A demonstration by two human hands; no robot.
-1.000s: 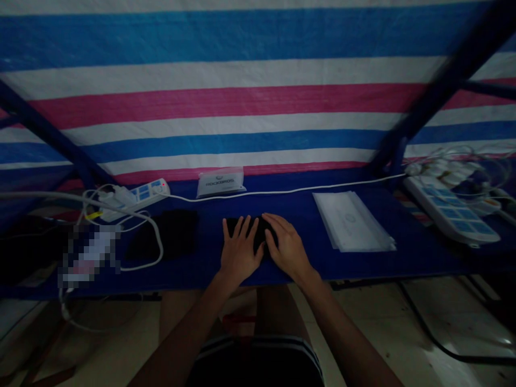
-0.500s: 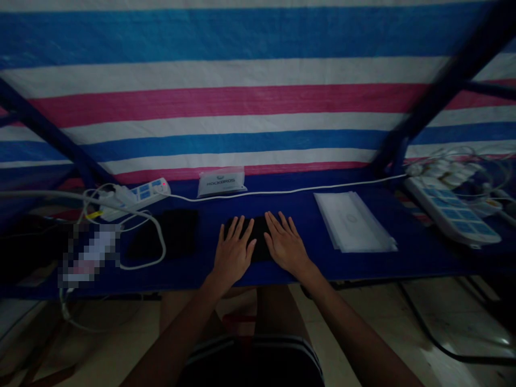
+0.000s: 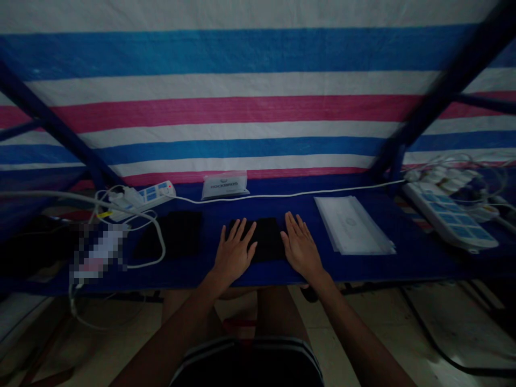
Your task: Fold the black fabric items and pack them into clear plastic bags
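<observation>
A folded black cloth [image 3: 267,239] lies flat on the blue surface [image 3: 217,271] in front of me. My left hand [image 3: 235,251] rests on the cloth's left part, palm down with fingers spread. At the cloth's right edge my right hand [image 3: 300,246] lies flat, its thumb held out and the other fingers close together. Neither hand grips anything. To the left is another dark cloth pile [image 3: 177,234], its shape hard to make out in the dim light. A stack of frosted plastic bags [image 3: 349,226] lies right of my right hand.
A white cable [image 3: 290,194] runs along the back, past a clear ROCKBROS pouch [image 3: 224,185]. Power strips stand at the left [image 3: 155,194] and right [image 3: 451,215], with tangled cords. Blue frame bars [image 3: 439,91] slant on both sides before a striped sheet [image 3: 250,107].
My right hand has slid right, from the middle of the black cloth to its right edge, baring more of it. My left hand stays in place. The view has tilted up slightly.
</observation>
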